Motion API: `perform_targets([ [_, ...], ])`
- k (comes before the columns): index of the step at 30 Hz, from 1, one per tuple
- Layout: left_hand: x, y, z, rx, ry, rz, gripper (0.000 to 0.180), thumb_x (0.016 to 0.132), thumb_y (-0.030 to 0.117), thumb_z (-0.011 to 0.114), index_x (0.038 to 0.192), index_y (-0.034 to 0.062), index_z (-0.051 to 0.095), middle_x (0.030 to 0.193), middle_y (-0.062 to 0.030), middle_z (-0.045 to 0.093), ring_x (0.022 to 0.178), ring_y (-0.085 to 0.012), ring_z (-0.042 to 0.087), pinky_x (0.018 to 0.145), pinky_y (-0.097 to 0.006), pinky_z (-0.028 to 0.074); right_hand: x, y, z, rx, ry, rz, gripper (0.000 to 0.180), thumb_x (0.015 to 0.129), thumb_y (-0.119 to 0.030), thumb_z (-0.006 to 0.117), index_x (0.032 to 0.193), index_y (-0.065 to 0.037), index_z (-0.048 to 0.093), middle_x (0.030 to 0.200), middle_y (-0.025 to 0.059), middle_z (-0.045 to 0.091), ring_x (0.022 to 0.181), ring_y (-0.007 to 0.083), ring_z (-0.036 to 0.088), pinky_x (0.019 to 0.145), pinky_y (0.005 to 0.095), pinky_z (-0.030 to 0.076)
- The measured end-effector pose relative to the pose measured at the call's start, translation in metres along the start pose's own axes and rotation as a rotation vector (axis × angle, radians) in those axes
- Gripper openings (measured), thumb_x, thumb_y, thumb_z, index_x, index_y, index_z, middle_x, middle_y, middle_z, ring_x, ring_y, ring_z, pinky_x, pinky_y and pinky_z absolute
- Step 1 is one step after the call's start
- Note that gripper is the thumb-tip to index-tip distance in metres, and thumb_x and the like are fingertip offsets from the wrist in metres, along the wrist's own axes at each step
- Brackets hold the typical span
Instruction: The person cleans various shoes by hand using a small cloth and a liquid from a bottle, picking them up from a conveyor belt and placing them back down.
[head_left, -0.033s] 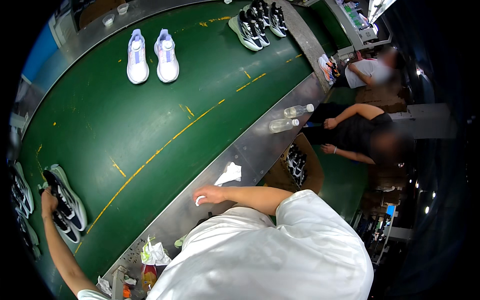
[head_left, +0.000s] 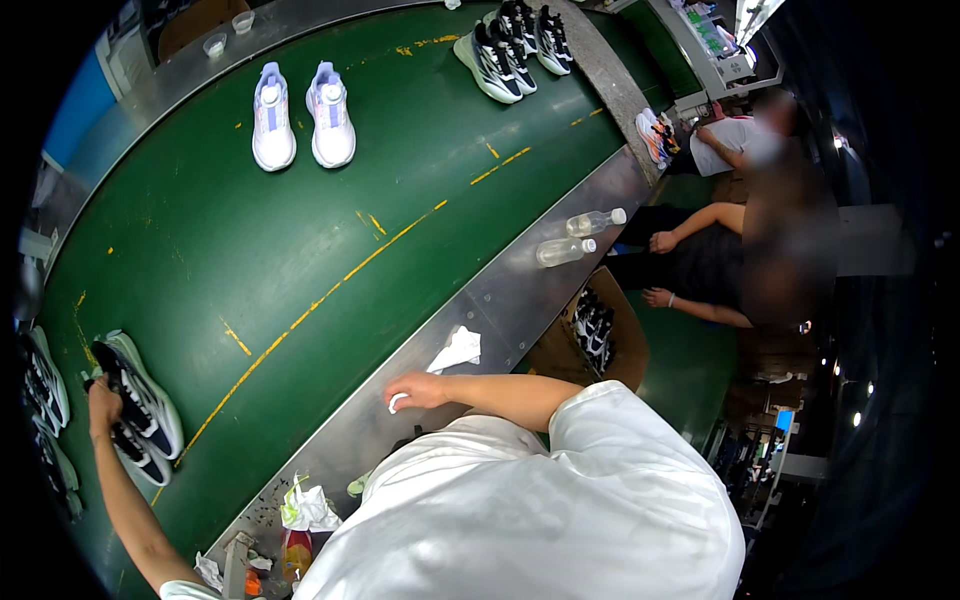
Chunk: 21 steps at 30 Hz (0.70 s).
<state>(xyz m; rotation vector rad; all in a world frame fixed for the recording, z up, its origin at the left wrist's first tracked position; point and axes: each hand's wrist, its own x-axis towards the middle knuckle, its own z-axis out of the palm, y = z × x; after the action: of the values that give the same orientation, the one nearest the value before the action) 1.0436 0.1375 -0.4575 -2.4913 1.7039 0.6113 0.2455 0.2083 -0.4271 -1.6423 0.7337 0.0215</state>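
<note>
Black-and-white shoes (head_left: 147, 402) at 8 o'clock are gripped by left hand (head_left: 105, 406), right hand (head_left: 418, 390) at 7 closed on white scrap (head_left: 397, 402); handling looks midway, grasp made, release not yet.

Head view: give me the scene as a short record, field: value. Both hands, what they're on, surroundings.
left hand: on dark-and-white shoes; exact grip unclear
right hand: fingers curled around a small white piece, over the metal ledge
surface: green, with broken yellow line marks
far side: lavender-and-white pair, toes toward the wearer
on ledge: two clear bottles, crumpled white sheet
beyond ledge: open carton with shoes inside
</note>
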Motion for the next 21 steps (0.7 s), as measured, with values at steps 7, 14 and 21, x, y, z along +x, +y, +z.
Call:
perform_targets([
  [7, -0.113, 0.22, 0.001, -0.311, 0.02, 0.121, 0.044, 0.069, -0.002, 0.055, 0.111, -0.0011, 0.067, 0.099, -0.028, 0.07, 0.097, -0.0405, 0.069, 0.086, -0.044, 0.052, 0.005, 0.01, 0.003, -0.018, -0.008, -0.047, 0.02, 0.091, -0.022, 0.067, 0.105, -0.008, 0.065, 0.105, 0.0118, 0.068, 0.101, 0.0318, 0.064, 0.088, 0.0416, 0.049],
  [14, -0.238, 0.404, -0.008, -0.196, -0.131, 0.271, 0.037, 0.066, 0.0, 0.058, 0.102, -0.0035, 0.066, 0.095, -0.0295, 0.068, 0.094, -0.0477, 0.065, 0.083, -0.048, 0.053, 0.001, 0.013, -0.009, 0.047, -0.015, 0.022, 0.018, 0.091, -0.021, 0.067, 0.103, -0.007, 0.065, 0.097, 0.0116, 0.069, 0.093, 0.0262, 0.065, 0.082, 0.0383, 0.05],
  [21, -0.316, 0.522, 0.039, 0.073, -0.31, 0.199, 0.024, 0.073, 0.015, 0.065, 0.096, 0.0057, 0.067, 0.093, -0.024, 0.071, 0.092, -0.0422, 0.069, 0.082, -0.048, 0.056, -0.066, 0.015, -0.06, 0.076, 0.15, 0.002, 0.019, 0.091, -0.022, 0.069, 0.1, -0.006, 0.066, 0.092, 0.0113, 0.07, 0.088, 0.0242, 0.065, 0.08, 0.0371, 0.05],
])
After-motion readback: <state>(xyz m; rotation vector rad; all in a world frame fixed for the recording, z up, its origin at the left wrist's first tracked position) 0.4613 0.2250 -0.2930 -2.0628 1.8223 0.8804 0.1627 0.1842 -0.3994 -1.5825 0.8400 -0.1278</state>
